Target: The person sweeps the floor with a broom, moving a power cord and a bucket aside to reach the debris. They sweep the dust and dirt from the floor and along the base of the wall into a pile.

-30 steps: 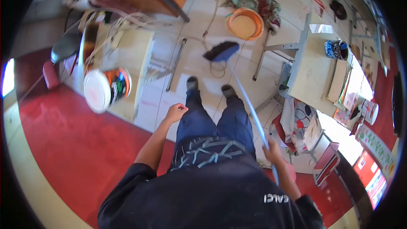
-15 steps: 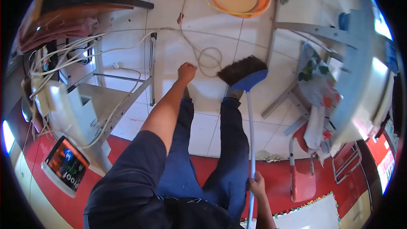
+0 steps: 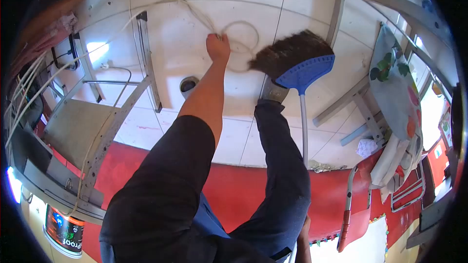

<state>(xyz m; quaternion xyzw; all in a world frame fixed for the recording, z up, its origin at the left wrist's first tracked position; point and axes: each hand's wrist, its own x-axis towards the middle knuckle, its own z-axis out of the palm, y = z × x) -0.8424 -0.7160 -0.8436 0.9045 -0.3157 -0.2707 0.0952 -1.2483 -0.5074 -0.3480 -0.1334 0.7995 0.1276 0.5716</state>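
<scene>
My left hand (image 3: 218, 48) reaches down to the floor, its fingers closed on a pale cable (image 3: 199, 15) where the cable meets a loose coil. A broom (image 3: 304, 72) with a blue head and dark bristles rests just right of the coil, bristles pointing away from me. Its thin grey handle (image 3: 304, 126) runs back toward me and passes behind my right knee. My right hand (image 3: 304, 231) is low in the view beside that knee, mostly hidden, closed around the handle.
A grey-framed table or stand (image 3: 80, 126) with draped cables is at left, a paint bucket (image 3: 64, 231) near it. Metal legs (image 3: 363, 102) and a patterned cloth (image 3: 392, 83) stand at right. A red chair (image 3: 358, 214) is lower right. Pale tiles (image 3: 248, 141) meet a red surface.
My left hand has reached down to the cable and closed on it. My body has bent lower, so the floor looks nearer, and the orange basin has left the view. The broom stays beside the coil.
</scene>
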